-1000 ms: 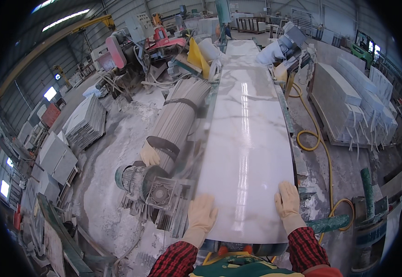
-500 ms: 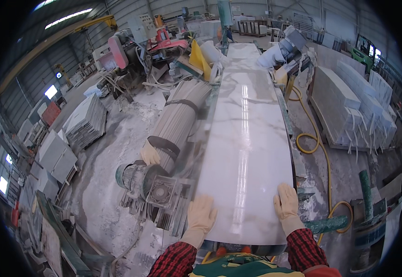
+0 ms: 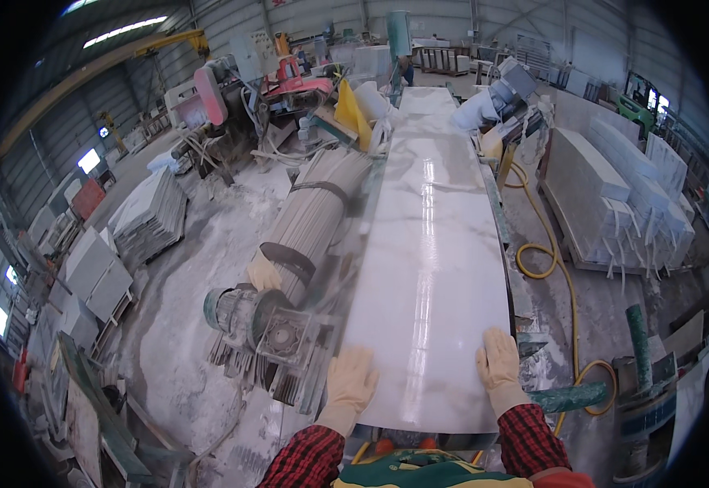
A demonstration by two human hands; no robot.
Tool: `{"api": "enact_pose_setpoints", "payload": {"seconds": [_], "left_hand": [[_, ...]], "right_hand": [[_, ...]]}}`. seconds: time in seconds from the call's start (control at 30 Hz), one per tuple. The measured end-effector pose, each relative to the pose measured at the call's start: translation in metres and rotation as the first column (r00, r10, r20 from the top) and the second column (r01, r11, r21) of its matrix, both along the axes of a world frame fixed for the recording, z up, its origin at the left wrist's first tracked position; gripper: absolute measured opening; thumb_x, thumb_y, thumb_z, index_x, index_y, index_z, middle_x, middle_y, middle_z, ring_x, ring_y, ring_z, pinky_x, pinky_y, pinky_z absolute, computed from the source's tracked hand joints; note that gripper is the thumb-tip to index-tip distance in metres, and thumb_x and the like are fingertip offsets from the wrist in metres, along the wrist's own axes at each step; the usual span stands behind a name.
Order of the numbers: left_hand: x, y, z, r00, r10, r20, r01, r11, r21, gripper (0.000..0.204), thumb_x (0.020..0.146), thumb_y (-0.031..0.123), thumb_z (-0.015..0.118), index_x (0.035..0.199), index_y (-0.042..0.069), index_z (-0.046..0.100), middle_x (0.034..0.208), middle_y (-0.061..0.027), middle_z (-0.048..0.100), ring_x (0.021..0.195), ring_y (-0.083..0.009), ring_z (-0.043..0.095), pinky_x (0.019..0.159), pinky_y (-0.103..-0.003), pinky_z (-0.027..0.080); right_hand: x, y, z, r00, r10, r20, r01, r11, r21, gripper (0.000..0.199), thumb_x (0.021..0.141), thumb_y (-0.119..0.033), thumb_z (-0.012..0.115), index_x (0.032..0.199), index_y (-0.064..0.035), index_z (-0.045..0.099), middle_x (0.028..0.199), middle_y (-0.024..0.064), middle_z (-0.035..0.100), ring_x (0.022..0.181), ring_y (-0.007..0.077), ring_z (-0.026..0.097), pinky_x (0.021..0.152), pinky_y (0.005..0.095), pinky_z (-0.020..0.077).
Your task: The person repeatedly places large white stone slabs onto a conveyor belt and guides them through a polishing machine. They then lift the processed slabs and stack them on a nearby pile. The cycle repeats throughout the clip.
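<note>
While the head view has tipped slightly over the last second, I find the left hand (image 3: 350,381) and right hand (image 3: 498,363) keeping their places at the near end of the veined white slab (image 3: 444,301), one by each long edge. Both are gloved, fingers extended and laid flat rather than closed; whether any fingertip hooks under the rim, I can't tell. The slab stretches away lengthwise between the strapped bundle of strips (image 3: 322,199) and the yellow hose (image 3: 571,325). Since it hasn't visibly shifted against them, I'd judge this as steadying.
</note>
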State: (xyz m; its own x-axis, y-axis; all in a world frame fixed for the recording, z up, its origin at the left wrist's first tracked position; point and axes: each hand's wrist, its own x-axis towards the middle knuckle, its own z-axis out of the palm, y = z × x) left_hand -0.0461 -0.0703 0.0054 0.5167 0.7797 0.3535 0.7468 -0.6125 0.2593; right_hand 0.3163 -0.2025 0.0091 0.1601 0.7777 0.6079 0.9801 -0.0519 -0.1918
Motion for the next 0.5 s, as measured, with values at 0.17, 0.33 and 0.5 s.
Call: {"api": "enact_pose_setpoints", "payload": {"seconds": [0.17,0.33,0.5], "left_hand": [[-0.002,0.000,-0.003,1.000,-0.014,-0.008,0.014,0.999,0.030,0.054,0.095,0.038,0.070,0.143,0.013,0.065,0.153,-0.0139,0.061,0.144,-0.0343,0.051,0.117,-0.055,0.037],[-0.018,0.000,0.002,0.990,-0.127,-0.055,0.128,0.992,0.010,0.049,0.091,0.034,0.070,0.134,0.012,0.068,0.144,-0.0162,0.062,0.134,-0.0384,0.054,0.109,-0.055,0.040],[-0.022,0.020,-0.007,0.963,-0.233,-0.139,0.223,0.971,-0.081,0.059,0.097,0.036,0.070,0.151,0.013,0.061,0.157,-0.0237,0.057,0.146,-0.0477,0.047,0.123,-0.061,0.033]], "right_hand": [[-0.002,-0.009,0.001,1.000,-0.017,-0.001,0.017,1.000,0.019,0.040,0.093,-0.022,0.065,0.127,-0.0002,0.063,0.125,0.0239,0.065,0.117,0.0453,0.060,0.103,0.0566,0.0466],[-0.030,-0.050,0.002,0.991,-0.050,-0.125,0.039,0.995,-0.094,0.044,0.092,-0.020,0.067,0.130,0.0002,0.062,0.129,0.0249,0.065,0.122,0.0458,0.060,0.109,0.0568,0.0460],[-0.048,-0.091,0.000,0.987,-0.051,-0.155,0.032,0.992,-0.122,0.050,0.090,-0.020,0.069,0.134,0.0012,0.061,0.134,0.0255,0.064,0.127,0.0460,0.058,0.114,0.0561,0.0447]]}}
